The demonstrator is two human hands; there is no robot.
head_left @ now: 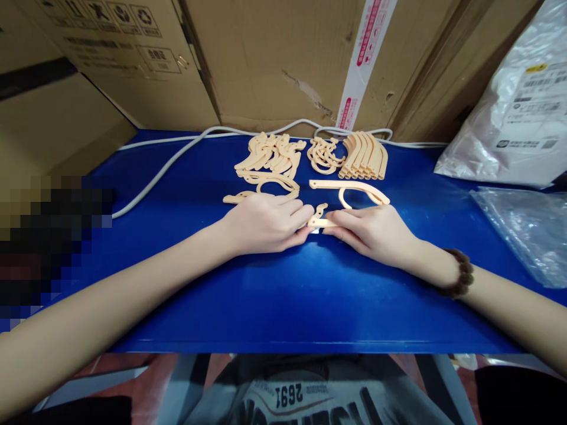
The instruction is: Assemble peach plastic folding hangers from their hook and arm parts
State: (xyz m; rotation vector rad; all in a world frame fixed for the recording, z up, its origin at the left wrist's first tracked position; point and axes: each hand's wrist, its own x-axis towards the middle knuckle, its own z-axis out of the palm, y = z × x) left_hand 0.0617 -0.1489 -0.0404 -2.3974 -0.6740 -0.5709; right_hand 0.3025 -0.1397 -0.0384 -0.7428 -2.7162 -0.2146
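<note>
My left hand (270, 224) is closed, its thumb and fingertips pinching the end of a beige plastic folding hanger near the joint. My right hand (376, 233) grips the hanger arm (319, 223) from the other side, thumb and forefinger pressed along it. A small hooked end (322, 208) of the hanger stands up between the two hands. Most of the held pieces are hidden behind my fingers. Just beyond my right hand lies another curved hanger arm (349, 185). Beyond my left hand is a hanger piece with a loop (277, 179).
At the back of the blue table (283, 301) sit a pile of beige connecting pieces (268, 154), several hooks (325, 154) and stacked curved arms (364, 156). A white cable (177, 162) runs behind them. Cardboard boxes (274, 65) stand behind; plastic bags (509, 118) lie at right.
</note>
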